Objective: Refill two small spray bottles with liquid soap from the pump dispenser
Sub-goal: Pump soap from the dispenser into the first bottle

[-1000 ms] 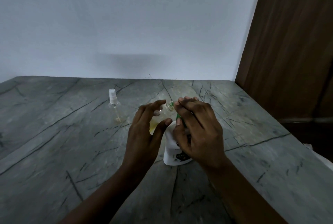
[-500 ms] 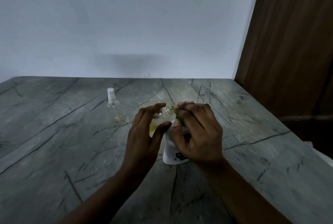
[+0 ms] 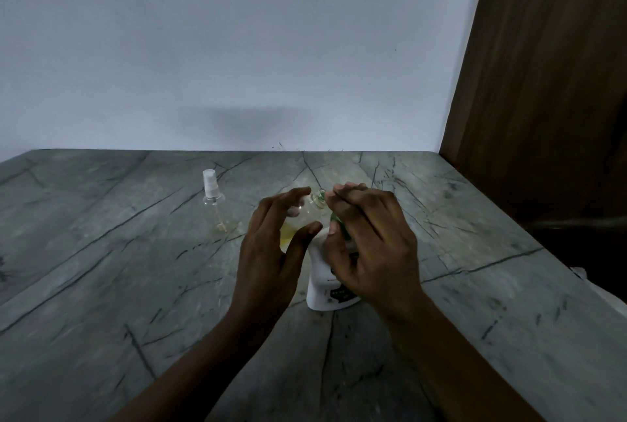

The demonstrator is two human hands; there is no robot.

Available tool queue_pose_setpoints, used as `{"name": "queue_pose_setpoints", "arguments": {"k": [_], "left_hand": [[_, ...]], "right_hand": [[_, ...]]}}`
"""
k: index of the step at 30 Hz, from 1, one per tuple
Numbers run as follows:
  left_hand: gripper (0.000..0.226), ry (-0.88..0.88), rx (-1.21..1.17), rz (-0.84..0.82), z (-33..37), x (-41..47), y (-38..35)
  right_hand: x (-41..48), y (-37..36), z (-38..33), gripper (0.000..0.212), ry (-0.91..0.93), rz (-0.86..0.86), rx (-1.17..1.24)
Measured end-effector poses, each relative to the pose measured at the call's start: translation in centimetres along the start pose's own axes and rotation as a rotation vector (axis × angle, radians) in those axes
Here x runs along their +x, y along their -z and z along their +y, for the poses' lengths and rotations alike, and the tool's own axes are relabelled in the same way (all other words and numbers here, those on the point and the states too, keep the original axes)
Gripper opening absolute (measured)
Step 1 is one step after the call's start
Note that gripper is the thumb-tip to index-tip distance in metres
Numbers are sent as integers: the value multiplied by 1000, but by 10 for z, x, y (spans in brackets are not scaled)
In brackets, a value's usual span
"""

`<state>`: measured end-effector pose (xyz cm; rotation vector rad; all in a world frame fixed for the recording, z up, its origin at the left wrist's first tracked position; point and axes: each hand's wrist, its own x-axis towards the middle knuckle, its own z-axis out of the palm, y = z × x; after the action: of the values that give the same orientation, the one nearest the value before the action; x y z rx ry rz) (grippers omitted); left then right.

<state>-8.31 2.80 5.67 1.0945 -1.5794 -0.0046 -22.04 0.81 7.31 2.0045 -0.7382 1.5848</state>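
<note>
Bottle (image 3: pixel 310 209), head view: uncapped, part-filled yellow, clasped between thumb and fingers of left hand (image 3: pixel 271 252), neck tilted to the spout to catch soap. Pump (image 3: pixel 339 223) on dispenser (image 3: pixel 324 286): right hand (image 3: pixel 373 245) curls over it, apparently for pressing. Second bottle (image 3: pixel 213 199): capped, standing left of the grip.

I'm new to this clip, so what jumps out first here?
Two hands meet at centre: the left hand holds an uncapped small bottle tilted toward the white pump dispenser, which the right hand grips on top. A capped spray bottle stands alone behind, to the left.
</note>
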Motion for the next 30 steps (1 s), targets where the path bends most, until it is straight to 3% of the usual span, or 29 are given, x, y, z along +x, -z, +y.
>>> {"name": "queue_pose_setpoints", "arguments": {"k": [4, 11, 30], "left_hand": [[39, -1, 4, -10, 0, 2, 0], [40, -14, 2, -6, -1, 1, 0], [43, 22, -10, -35, -3, -4, 0]], "right_hand": [[0, 0, 2, 40, -1, -10, 14], [2, -3, 0, 27, -24, -7, -11], [-3, -4, -2, 26, -49, -27, 3]]}}
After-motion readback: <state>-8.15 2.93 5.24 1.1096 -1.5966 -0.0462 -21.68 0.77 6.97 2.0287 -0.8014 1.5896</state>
